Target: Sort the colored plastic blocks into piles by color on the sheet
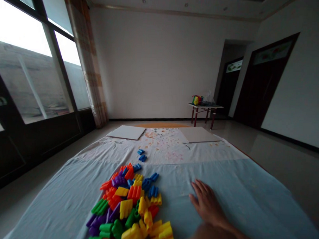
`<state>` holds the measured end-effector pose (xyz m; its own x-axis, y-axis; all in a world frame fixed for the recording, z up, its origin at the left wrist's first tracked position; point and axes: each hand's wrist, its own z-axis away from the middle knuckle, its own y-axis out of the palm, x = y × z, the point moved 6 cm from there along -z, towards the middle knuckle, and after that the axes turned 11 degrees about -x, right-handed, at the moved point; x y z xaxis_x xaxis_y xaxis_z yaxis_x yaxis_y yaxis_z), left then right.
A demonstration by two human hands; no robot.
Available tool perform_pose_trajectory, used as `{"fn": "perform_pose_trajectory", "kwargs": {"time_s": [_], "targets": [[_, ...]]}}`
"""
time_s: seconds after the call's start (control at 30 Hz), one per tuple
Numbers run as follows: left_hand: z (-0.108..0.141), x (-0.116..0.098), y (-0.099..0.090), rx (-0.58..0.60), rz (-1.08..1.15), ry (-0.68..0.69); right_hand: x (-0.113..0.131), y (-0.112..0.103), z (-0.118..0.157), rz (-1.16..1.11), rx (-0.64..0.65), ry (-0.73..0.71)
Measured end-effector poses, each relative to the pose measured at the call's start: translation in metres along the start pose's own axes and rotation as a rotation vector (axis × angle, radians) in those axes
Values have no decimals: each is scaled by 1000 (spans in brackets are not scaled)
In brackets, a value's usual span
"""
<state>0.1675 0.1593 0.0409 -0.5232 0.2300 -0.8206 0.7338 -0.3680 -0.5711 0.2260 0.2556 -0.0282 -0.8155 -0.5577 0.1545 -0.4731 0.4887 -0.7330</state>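
Observation:
My right hand (205,199) lies palm down on the pale blue part of the cloth (225,178), with its fingers stretched out and holding nothing. To its left is a loose heap of plastic building blocks with tube-like ridges, apart from the hand. Closest to my fingers are blue blocks (153,192) at the heap's right edge. Yellow blocks (163,233) lie toward the front, with green blocks (100,206), purple blocks (96,224) and orange-red blocks (134,193) among them. A blurred rounded shape overlaps my right forearm at the bottom; I cannot make it out. My left hand is not visible.
Two flat boards, a white board (127,132) and a beige board (199,134), lie at the table's far end. Two small blue blocks (142,158) sit beyond the heap. A small side table (204,106) with a colourful container (197,100) stands by the back wall.

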Motion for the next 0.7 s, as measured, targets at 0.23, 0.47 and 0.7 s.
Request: {"fn": "perform_pose_trajectory", "kwargs": {"time_s": [0.23, 0.47, 0.7], "targets": [[-59, 95, -194, -467, -653, -327, -6, 11, 6, 74, -103, -38], [-75, 194, -263, -596, -886, -497, -2, 10, 5, 262, -335, -312], [-60, 231, -294, -525, -939, -582, -3, 9, 6, 290, -396, -360]]}}
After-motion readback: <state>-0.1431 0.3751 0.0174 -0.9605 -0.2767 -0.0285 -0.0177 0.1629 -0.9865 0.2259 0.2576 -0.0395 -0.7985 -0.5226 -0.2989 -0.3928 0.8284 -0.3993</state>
